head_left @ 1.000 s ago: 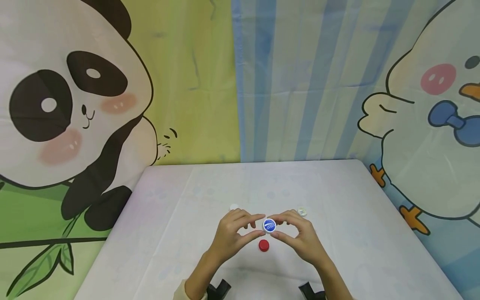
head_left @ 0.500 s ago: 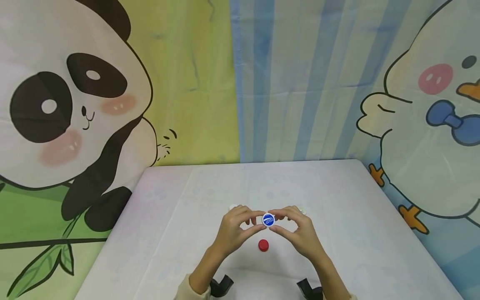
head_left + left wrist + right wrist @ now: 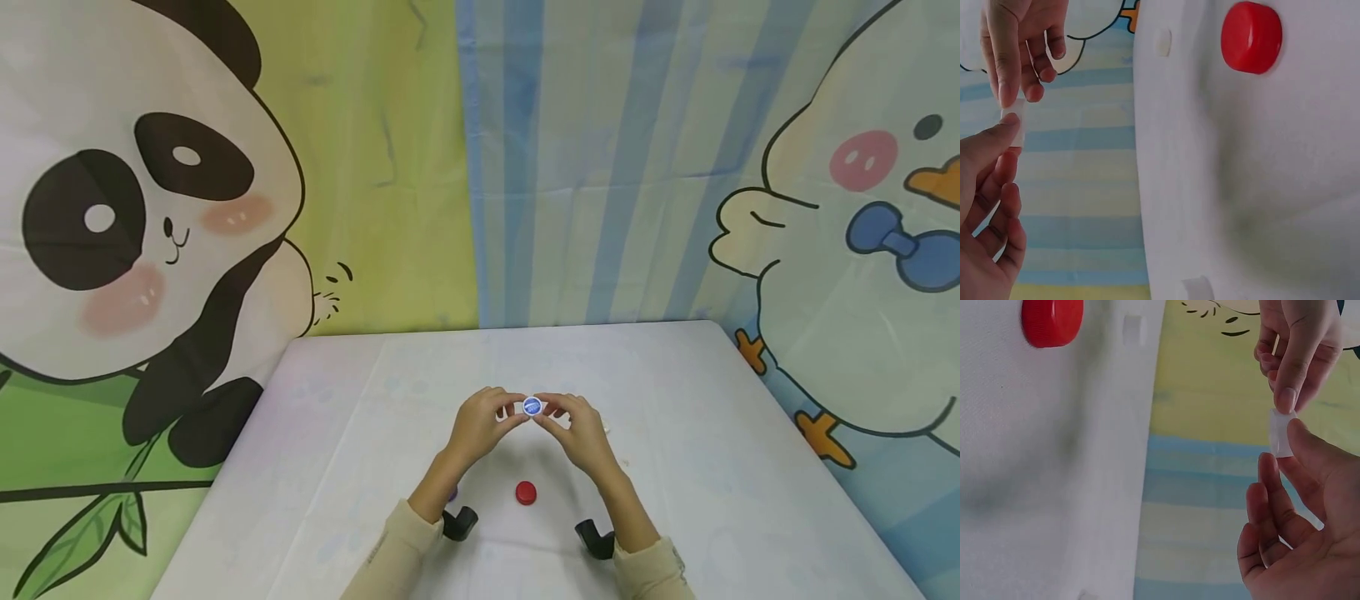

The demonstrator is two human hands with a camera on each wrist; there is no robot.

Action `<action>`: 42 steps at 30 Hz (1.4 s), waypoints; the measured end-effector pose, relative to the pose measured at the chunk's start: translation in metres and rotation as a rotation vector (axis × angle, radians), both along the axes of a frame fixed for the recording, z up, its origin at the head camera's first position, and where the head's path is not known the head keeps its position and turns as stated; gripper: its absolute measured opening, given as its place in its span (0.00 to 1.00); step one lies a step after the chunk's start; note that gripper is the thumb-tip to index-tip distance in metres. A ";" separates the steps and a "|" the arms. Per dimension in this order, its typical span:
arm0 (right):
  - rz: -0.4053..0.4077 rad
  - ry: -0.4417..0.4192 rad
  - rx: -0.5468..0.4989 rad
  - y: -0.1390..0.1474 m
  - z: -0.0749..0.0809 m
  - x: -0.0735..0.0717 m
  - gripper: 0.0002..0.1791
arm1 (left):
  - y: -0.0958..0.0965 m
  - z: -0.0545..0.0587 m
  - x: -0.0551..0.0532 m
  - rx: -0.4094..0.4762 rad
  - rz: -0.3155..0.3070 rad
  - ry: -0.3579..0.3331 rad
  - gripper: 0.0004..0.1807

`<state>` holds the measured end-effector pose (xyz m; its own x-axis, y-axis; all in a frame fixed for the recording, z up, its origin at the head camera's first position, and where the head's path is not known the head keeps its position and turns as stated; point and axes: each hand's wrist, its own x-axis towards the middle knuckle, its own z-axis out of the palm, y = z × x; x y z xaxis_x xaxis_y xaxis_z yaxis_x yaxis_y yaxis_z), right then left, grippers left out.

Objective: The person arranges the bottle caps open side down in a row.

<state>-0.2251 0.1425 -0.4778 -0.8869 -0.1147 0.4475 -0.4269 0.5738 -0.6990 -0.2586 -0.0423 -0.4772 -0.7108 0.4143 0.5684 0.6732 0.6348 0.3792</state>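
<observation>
A small white bottle cap with a blue printed top [image 3: 532, 406] is held up above the table between both hands. My left hand [image 3: 477, 427] pinches its left side with thumb and forefinger, and my right hand [image 3: 572, 430] pinches its right side the same way. Side on, the white cap [image 3: 1014, 123] shows in the left wrist view, and the same white cap [image 3: 1282, 433] in the right wrist view. On the table below and nearer lies a red bottle cap [image 3: 526, 492], touched by neither hand.
The white-covered table [image 3: 360, 442] reaches back to cartoon curtains. A purple piece [image 3: 452, 493] is mostly hidden by the left wrist. Small white caps lie farther back, one [image 3: 1134, 330] in the right wrist view and another [image 3: 1164, 42] in the left wrist view.
Both hands have moved up and away from the body, carrying the blue-topped cap. The red cap stays put. A purple piece has come into sight beside the left wrist.
</observation>
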 end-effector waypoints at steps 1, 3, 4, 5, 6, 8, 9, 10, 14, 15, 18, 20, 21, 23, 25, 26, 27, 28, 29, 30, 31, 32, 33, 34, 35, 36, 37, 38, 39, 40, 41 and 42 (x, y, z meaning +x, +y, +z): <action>-0.004 -0.022 0.004 -0.001 -0.003 -0.004 0.17 | 0.000 -0.003 -0.004 -0.008 0.006 -0.014 0.15; -0.020 -0.066 0.019 -0.003 -0.010 -0.011 0.17 | 0.001 -0.009 -0.010 -0.024 0.018 -0.052 0.15; -0.032 -0.084 0.029 -0.005 -0.013 -0.014 0.17 | 0.002 -0.012 -0.013 -0.038 0.028 -0.073 0.15; -0.044 -0.107 0.036 -0.006 -0.017 -0.016 0.17 | 0.002 -0.015 -0.016 -0.052 0.039 -0.097 0.15; -0.053 -0.130 0.035 -0.007 -0.020 -0.018 0.17 | 0.003 -0.019 -0.018 -0.067 0.051 -0.124 0.15; -0.069 -0.170 0.042 -0.009 -0.029 -0.022 0.16 | 0.005 -0.026 -0.021 -0.098 0.077 -0.178 0.15; -0.075 -0.184 0.043 -0.010 -0.033 -0.024 0.16 | 0.006 -0.029 -0.023 -0.114 0.092 -0.203 0.15; -0.080 -0.196 0.045 -0.011 -0.036 -0.025 0.16 | 0.007 -0.032 -0.024 -0.124 0.104 -0.224 0.15; -0.082 -0.206 0.058 -0.013 -0.051 -0.028 0.16 | 0.011 -0.046 -0.027 -0.142 0.141 -0.275 0.13; -0.080 -0.205 0.058 -0.013 -0.053 -0.029 0.16 | 0.012 -0.049 -0.027 -0.145 0.147 -0.277 0.12; -0.067 -0.210 0.057 -0.012 -0.060 -0.030 0.15 | 0.015 -0.057 -0.028 -0.156 0.165 -0.280 0.11; -0.062 -0.222 0.055 -0.012 -0.063 -0.031 0.15 | 0.017 -0.061 -0.028 -0.156 0.171 -0.281 0.11; -0.059 -0.230 0.055 -0.011 -0.064 -0.031 0.14 | 0.018 -0.062 -0.028 -0.157 0.175 -0.279 0.11; -0.057 -0.244 0.061 -0.011 -0.066 -0.032 0.14 | 0.019 -0.064 -0.027 -0.150 0.182 -0.271 0.11; -0.056 -0.255 0.068 -0.011 -0.068 -0.033 0.14 | 0.020 -0.064 -0.026 -0.145 0.195 -0.252 0.11; -0.054 -0.260 0.074 -0.011 -0.069 -0.034 0.14 | 0.020 -0.065 -0.026 -0.148 0.203 -0.246 0.11; -0.051 -0.260 0.080 -0.011 -0.070 -0.035 0.14 | 0.020 -0.065 -0.026 -0.153 0.211 -0.243 0.11; -0.050 -0.259 0.086 -0.011 -0.071 -0.035 0.14 | 0.020 -0.066 -0.026 -0.157 0.218 -0.241 0.11; -0.050 -0.257 0.093 -0.011 -0.072 -0.035 0.14 | 0.021 -0.067 -0.026 -0.162 0.224 -0.239 0.11; -0.047 -0.257 0.099 -0.010 -0.072 -0.036 0.14 | 0.021 -0.067 -0.026 -0.167 0.228 -0.241 0.11; -0.046 -0.253 0.106 -0.010 -0.073 -0.036 0.14 | 0.021 -0.068 -0.026 -0.171 0.231 -0.248 0.11; -0.045 -0.253 0.110 -0.010 -0.072 -0.035 0.15 | 0.021 -0.068 -0.026 -0.171 0.233 -0.252 0.12; -0.043 -0.248 0.117 -0.010 -0.073 -0.035 0.15 | 0.021 -0.069 -0.026 -0.169 0.231 -0.257 0.12; -0.041 -0.244 0.126 -0.010 -0.073 -0.035 0.15 | 0.021 -0.069 -0.026 -0.169 0.230 -0.258 0.13; -0.037 -0.241 0.135 -0.010 -0.073 -0.035 0.16 | 0.022 -0.069 -0.026 -0.167 0.231 -0.259 0.14; -0.033 -0.238 0.145 -0.010 -0.073 -0.035 0.18 | 0.022 -0.067 -0.026 -0.170 0.234 -0.264 0.15; -0.032 -0.232 0.156 -0.010 -0.073 -0.035 0.19 | 0.023 -0.066 -0.026 -0.170 0.234 -0.262 0.16; -0.030 -0.229 0.166 -0.010 -0.073 -0.035 0.21 | 0.024 -0.064 -0.025 -0.170 0.234 -0.261 0.17; -0.031 -0.229 0.176 -0.009 -0.073 -0.035 0.23 | 0.026 -0.063 -0.025 -0.173 0.235 -0.259 0.18; -0.031 -0.231 0.185 -0.009 -0.073 -0.034 0.25 | 0.027 -0.060 -0.025 -0.172 0.236 -0.249 0.18; -0.030 -0.234 0.190 -0.008 -0.072 -0.033 0.27 | 0.029 -0.057 -0.025 -0.171 0.235 -0.240 0.19; -0.029 -0.236 0.198 -0.008 -0.071 -0.032 0.28 | 0.031 -0.054 -0.025 -0.173 0.232 -0.227 0.19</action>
